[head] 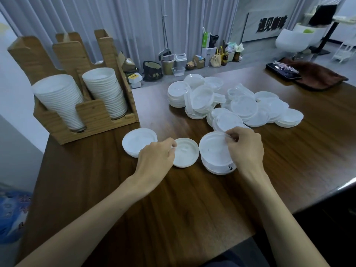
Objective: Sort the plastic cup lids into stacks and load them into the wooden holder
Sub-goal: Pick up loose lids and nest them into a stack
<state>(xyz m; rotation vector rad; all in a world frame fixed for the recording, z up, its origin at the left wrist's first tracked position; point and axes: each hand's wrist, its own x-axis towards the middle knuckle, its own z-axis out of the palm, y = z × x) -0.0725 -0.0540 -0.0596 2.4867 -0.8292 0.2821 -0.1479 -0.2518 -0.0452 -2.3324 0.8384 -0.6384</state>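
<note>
Fingers of the right hand [244, 149] pinch a clear lid [227, 122] at the far rim of the near-right stack [213, 153], while the left hand [156, 157] rests curled on a single white lid [185, 155], fingertips touching it. Another short stack [137, 141] lies at its ten o'clock. Loose lids [231, 103] heap at twelve o'clock on the table [173, 209]; the wooden holder [92, 116], two columns filled, stands at ten.

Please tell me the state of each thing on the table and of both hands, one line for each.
wooden holder: upright, two slots filled with lid stacks.
loose lids: unsorted pile, some tilted.
left stack: low, flat, untouched.
middle lid: flat, left hand touching its edge.
right stack: right hand pinching a lid on top.
dark cloth: lying flat.
</note>
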